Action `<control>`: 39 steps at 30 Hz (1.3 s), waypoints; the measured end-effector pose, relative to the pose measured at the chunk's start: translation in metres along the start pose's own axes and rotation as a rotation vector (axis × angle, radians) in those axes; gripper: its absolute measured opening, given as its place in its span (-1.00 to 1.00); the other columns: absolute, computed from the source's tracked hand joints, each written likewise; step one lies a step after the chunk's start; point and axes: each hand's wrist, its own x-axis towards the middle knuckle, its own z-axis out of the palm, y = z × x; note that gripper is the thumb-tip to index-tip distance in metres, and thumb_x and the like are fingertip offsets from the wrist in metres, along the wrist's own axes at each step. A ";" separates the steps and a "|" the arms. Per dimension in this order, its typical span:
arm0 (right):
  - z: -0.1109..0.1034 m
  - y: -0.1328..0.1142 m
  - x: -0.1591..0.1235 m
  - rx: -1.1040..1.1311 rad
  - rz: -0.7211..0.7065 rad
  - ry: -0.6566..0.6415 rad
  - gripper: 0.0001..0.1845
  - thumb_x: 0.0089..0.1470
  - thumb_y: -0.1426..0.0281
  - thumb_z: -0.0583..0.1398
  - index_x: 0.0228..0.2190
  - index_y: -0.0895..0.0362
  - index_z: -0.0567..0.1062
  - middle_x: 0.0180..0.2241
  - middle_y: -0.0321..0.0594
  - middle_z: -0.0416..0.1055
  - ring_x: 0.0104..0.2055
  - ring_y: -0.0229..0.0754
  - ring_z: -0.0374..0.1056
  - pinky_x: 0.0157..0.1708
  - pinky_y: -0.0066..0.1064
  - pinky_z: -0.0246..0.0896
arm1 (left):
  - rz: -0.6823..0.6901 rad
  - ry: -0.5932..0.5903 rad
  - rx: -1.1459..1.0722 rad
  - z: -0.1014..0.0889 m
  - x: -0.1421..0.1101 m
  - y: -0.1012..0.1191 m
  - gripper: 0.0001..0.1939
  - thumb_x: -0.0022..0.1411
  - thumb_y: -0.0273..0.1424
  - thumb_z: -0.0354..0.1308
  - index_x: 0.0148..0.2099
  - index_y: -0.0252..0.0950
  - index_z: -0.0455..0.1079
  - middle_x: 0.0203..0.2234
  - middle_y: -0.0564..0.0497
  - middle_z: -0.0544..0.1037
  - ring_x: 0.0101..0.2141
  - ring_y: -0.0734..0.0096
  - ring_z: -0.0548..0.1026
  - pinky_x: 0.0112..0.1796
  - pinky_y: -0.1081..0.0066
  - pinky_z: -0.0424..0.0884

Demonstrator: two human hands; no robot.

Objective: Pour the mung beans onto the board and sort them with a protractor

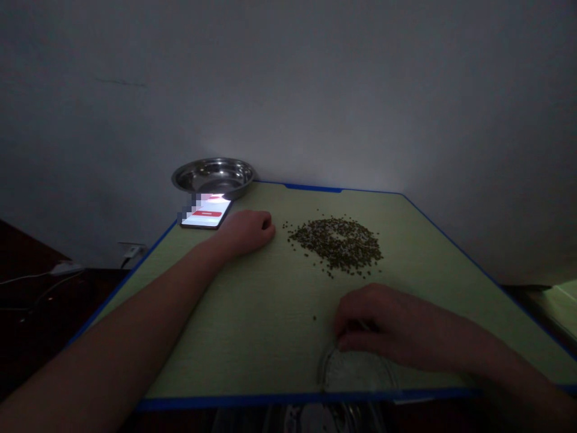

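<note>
A loose heap of small dark green-brown beans (pixel 347 246) is spread on the light green table, with single beans scattered round its edge. To the left of the heap, my left hand (pixel 247 230) rests on the tabletop, its fingers curled into a loose fist with nothing seen in it. My right hand (pixel 378 322) is in front of the heap, fingertips bent and pinched together over a clear round dish (pixel 356 370) at the front edge. Whatever the pinch may hold is hidden. One stray bean (pixel 314 318) lies left of my right hand.
A shiny steel basin (pixel 214 175) stands at the back left corner by the wall. In front of it lies a phone (pixel 205 213) with a lit screen. The table (pixel 252 355) has a blue edge. A plug and cables (pixel 133 251) are at the lower left wall.
</note>
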 end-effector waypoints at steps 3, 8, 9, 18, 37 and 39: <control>0.001 -0.003 -0.004 0.029 0.009 -0.029 -0.87 0.15 0.34 0.22 -0.33 0.08 0.58 -0.41 -0.34 0.49 -0.37 -0.29 0.36 -0.38 -0.49 0.15 | 0.001 0.001 -0.004 0.001 0.000 0.000 -0.66 0.22 -0.21 -0.09 -0.33 -0.27 0.43 -0.46 -0.07 0.52 -0.47 0.33 0.40 -0.45 0.35 0.17; -0.004 0.003 -0.007 0.029 0.016 -0.041 -0.87 0.14 0.31 0.23 -0.35 0.08 0.58 -0.41 -0.33 0.48 -0.35 -0.26 0.37 -0.37 -0.47 0.15 | -0.006 -0.007 0.001 0.000 0.000 0.001 -0.66 0.22 -0.21 -0.09 -0.31 -0.26 0.44 -0.45 -0.06 0.52 -0.45 0.33 0.41 -0.42 0.36 0.19; -0.006 0.006 -0.007 0.029 0.035 -0.032 -0.87 0.14 0.32 0.22 -0.36 0.08 0.57 -0.43 -0.34 0.48 -0.37 -0.27 0.36 -0.40 -0.47 0.15 | -0.006 -0.010 -0.001 0.000 0.000 0.001 -0.66 0.22 -0.21 -0.09 -0.31 -0.26 0.44 -0.45 -0.06 0.52 -0.45 0.33 0.41 -0.42 0.36 0.19; -0.019 0.022 0.023 -0.133 0.116 0.238 -0.85 0.16 0.37 0.16 -0.37 0.12 0.54 -0.45 -0.29 0.46 -0.44 -0.26 0.30 -0.48 -0.43 0.07 | 0.005 -0.003 -0.024 0.002 0.001 -0.002 -0.66 0.22 -0.21 -0.09 -0.30 -0.25 0.45 -0.43 -0.08 0.54 -0.43 0.30 0.42 -0.38 0.33 0.21; 0.004 -0.015 0.004 0.050 -0.065 0.022 -0.85 0.22 0.34 0.17 -0.36 0.08 0.52 -0.36 -0.34 0.45 -0.31 -0.29 0.35 -0.34 -0.48 0.13 | 0.004 -0.009 -0.009 0.001 0.000 -0.001 -0.67 0.22 -0.20 -0.10 -0.32 -0.25 0.43 -0.43 -0.08 0.55 -0.44 0.31 0.43 -0.44 0.34 0.19; 0.003 -0.013 -0.003 0.049 -0.029 0.042 -0.85 0.21 0.33 0.17 -0.38 0.07 0.51 -0.37 -0.35 0.45 -0.32 -0.29 0.35 -0.35 -0.48 0.14 | 0.000 -0.007 -0.008 0.001 0.000 -0.001 -0.67 0.22 -0.21 -0.09 -0.32 -0.25 0.43 -0.43 -0.08 0.55 -0.43 0.32 0.43 -0.44 0.35 0.19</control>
